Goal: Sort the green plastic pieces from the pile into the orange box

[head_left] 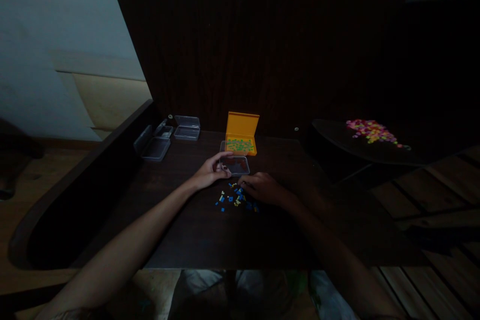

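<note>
My left hand grips the left side of a clear plastic box whose lid stands up at the back. Just in front of the box, my right hand reaches down with its fingers drawn together at a loose pile of small blue and yellow pieces. Whether a piece is between those fingertips is too dark and small to make out. Directly behind the clear box stands an orange box, its lid raised, with many small green pieces inside.
Several open clear boxes sit at the back left of the dark table. A raised side panel borders the left. On a dark curved surface at the right lies a heap of pink and yellow pieces.
</note>
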Demonstrator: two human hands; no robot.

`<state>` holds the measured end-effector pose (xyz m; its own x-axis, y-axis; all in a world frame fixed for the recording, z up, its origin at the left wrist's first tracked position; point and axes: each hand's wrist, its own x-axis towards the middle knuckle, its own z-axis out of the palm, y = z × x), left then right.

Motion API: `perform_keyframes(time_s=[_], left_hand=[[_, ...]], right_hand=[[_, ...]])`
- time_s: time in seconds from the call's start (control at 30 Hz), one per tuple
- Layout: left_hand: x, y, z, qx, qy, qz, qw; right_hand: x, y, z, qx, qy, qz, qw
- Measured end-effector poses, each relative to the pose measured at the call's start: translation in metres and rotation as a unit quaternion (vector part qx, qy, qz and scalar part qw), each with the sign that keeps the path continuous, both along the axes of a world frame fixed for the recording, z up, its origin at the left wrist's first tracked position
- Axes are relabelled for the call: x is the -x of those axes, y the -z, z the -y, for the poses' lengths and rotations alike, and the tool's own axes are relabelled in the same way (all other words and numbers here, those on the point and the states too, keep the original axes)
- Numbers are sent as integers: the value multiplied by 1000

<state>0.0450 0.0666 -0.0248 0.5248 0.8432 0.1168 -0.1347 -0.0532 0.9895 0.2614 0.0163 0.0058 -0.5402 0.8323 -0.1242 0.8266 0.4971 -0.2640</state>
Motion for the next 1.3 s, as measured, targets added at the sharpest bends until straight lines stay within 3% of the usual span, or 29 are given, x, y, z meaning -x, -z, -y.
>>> perform_keyframes(time_s=[0.3, 0.47, 0.57, 0.77, 0.93, 1.13, 1.3], left_hand=[[0, 3, -1, 19, -4, 2, 1000], [0, 1, -1, 15, -1, 4, 1000], [0, 3, -2, 18, 21, 12, 1000], [1, 9, -4, 20, 36, 8, 999], [2, 9, -4, 7, 35, 2, 999], [2, 6, -3, 3, 58, 10, 998], [3, 8, -3, 3, 57, -1, 998]], right_hand=[[3, 1, 4, 5, 5, 15, 1000], [-3, -9, 6, 33, -52, -150, 987], [-6, -21, 1, 34, -57, -186, 980], [-3, -40, -26, -12, -52, -49, 997], [9, -46, -41, -28, -74, 69, 994], [22, -53, -43, 8, -84, 120, 989], [24, -49, -42, -7, -71, 126, 989]])
